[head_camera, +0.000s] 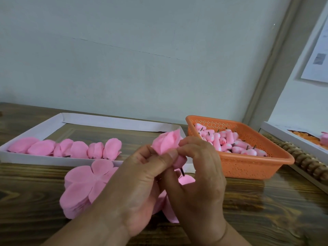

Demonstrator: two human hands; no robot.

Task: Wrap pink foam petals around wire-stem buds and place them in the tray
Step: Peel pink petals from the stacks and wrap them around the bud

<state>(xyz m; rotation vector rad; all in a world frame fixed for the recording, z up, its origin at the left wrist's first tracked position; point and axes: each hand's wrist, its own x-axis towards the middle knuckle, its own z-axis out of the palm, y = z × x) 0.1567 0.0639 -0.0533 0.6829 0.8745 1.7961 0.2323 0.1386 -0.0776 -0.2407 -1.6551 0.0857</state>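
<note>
While both hands work above the petal stack (83, 185) | left hand (142, 178) pinches the petal (166, 142), right hand (197, 171) grips the bud (180, 161), wire stem (182, 172) pointing down | white tray (110, 121) lies left-behind the stack, likely nearer the left hand | orange basket (248, 162) right of stack | wooden table (266, 210), pale wall (124, 59) behind.

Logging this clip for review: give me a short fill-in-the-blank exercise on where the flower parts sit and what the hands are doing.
1. The unwrapped buds with wire stems lie in the ____ basket.
2. The finished flowers lie in a row in the white ____ on the left.
3. The stack of flat pink petals lies on the ____ table, in front of the tray.
4. The left hand and the right hand together hold one ____ flower.

Missing words: orange; tray; wooden; pink
</note>
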